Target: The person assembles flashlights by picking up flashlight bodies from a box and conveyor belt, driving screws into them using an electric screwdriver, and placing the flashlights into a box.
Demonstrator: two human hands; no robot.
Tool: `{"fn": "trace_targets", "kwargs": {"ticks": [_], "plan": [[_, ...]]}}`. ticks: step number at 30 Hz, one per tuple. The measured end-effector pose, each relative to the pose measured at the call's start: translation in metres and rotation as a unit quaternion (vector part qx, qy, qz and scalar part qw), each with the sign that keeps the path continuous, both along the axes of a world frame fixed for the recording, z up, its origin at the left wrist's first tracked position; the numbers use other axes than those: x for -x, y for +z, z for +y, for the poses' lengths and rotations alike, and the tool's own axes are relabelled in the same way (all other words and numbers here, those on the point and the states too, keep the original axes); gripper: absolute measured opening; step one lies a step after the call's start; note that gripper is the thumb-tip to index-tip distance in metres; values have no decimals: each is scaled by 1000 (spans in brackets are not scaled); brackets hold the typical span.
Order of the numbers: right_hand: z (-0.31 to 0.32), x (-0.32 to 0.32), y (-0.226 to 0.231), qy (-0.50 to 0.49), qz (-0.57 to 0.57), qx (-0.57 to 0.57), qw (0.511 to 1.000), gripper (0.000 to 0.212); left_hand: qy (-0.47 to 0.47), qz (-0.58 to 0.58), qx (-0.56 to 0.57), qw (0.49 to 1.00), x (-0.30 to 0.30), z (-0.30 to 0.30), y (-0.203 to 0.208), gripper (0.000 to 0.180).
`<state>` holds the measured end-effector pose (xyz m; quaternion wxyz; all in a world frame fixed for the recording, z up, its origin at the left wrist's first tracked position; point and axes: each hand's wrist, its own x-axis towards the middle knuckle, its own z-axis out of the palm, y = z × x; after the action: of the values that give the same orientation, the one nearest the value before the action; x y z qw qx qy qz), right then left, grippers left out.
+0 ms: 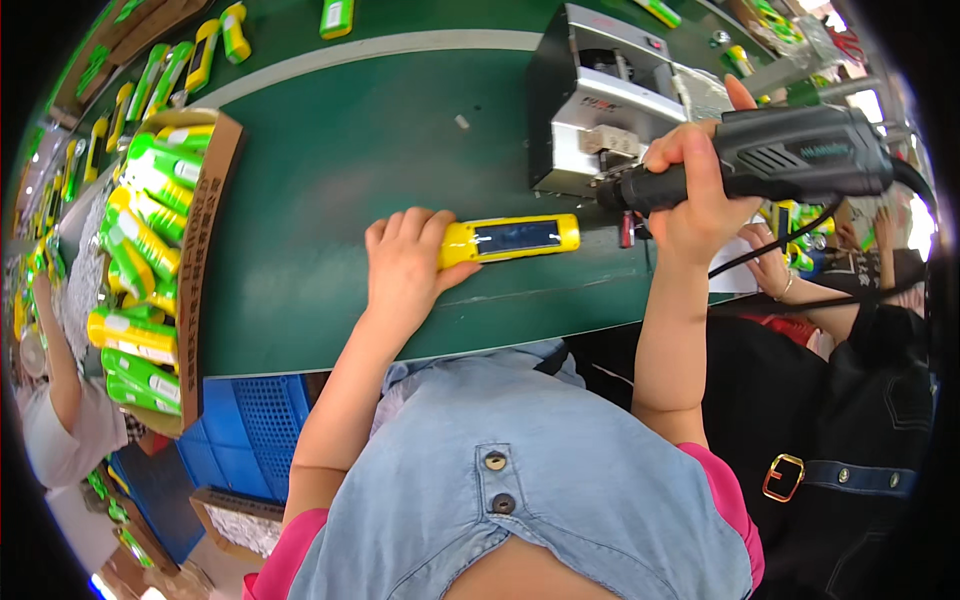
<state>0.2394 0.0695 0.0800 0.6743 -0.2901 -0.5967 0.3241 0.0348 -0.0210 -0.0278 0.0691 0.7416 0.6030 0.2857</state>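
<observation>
My left hand (405,262) is closed round one end of a yellow flashlight-like device (510,237) with a dark panel on its upper side, which lies on the green table. In my right hand (700,200) is a black electric screwdriver (790,155), held level above the table with its cable trailing off to the right. Its front end points left, toward the metal machine (600,110). A small red piece (627,230) shows just below that front end. The screwdriver and the yellow device are apart.
At the left stands a cardboard box (210,250) full of green and yellow devices. More devices (170,75) lie along the far left. Blue plastic crates (245,430) sit under the table. A co-worker's hand (770,265) is close on the right; another person's arm (60,350) reaches in at left.
</observation>
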Motion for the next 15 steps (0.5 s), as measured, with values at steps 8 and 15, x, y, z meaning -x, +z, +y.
{"fn": "trace_targets", "kwargs": {"ticks": [8, 15], "plan": [[-17, 66, -16, 118, 15, 12, 993, 54, -1, -1, -38, 999, -7, 3, -8, 51], [-14, 70, -25, 123, 19, 30, 992, 54, -1, -12, -43, 999, -6, 3, -5, 52]]}}
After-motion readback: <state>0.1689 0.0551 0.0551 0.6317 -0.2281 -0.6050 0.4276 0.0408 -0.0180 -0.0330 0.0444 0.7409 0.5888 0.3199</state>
